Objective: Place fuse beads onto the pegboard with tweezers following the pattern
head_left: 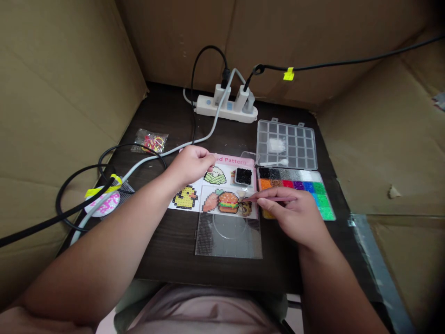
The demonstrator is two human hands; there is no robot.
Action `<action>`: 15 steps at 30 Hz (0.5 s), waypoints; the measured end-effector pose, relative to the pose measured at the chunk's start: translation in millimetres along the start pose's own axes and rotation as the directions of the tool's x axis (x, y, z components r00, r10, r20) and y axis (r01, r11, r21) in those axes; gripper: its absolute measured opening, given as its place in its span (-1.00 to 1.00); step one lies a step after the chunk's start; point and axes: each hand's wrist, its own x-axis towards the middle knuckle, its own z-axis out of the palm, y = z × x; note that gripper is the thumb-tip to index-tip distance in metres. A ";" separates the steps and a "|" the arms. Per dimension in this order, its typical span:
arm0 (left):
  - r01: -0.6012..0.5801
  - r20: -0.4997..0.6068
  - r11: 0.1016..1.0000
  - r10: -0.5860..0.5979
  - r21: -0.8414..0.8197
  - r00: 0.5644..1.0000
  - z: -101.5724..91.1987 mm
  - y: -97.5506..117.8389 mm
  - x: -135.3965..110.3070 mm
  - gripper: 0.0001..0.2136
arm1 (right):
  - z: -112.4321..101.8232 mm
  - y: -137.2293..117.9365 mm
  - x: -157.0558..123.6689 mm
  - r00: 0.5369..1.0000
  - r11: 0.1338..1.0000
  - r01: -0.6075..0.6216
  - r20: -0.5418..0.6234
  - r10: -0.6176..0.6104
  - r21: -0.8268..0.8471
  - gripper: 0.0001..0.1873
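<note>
Tweezers (278, 199), slim and pink, are lying clamped between the thumb and fingers of the right hand (295, 211), their tips pointing left above the printed brown picture just beside the hamburger; whether a bead is sitting in the tips is too small to tell. The left hand (194, 164) is hovering over the upper part of the white pattern sheet with a pink heading (231, 160), its fingers curled in and its thumb against the forefinger; whether anything small is resting between them cannot be told.

A small clear tray of black beads (244, 176) is standing near the sheet's upper right corner, between the two hands. Toward the person, a square transparent plastic pegboard (229, 236) is lying flat on the dark wooden table (167, 264). Partly behind the right hand, a compartmented clear plastic box of coloured beads (327, 196) is standing, its gridded translucent lid (302, 144) spreading away behind it. Inside the lid a little white spoon (284, 162) and a small whitish packet (277, 144) are lying.
</note>
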 end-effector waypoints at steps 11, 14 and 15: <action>0.008 -0.006 1.000 -0.008 -0.007 1.000 -0.2 1.8 -0.7 -0.72 | -0.6 -1.1 -0.1 1.000 1.000 0.008 -0.002 -0.008 0.016 -0.89; 0.019 -0.011 1.000 -0.019 -0.011 1.000 0.0 3.6 -1.2 -0.72 | -0.2 0.4 -0.4 1.000 0.999 0.013 -0.007 -0.012 0.032 -0.88; 0.024 -0.012 1.000 -0.024 -0.012 1.000 0.1 4.0 -1.3 -0.72 | -0.2 1.0 -0.4 1.000 0.999 0.017 -0.015 -0.016 0.036 -0.88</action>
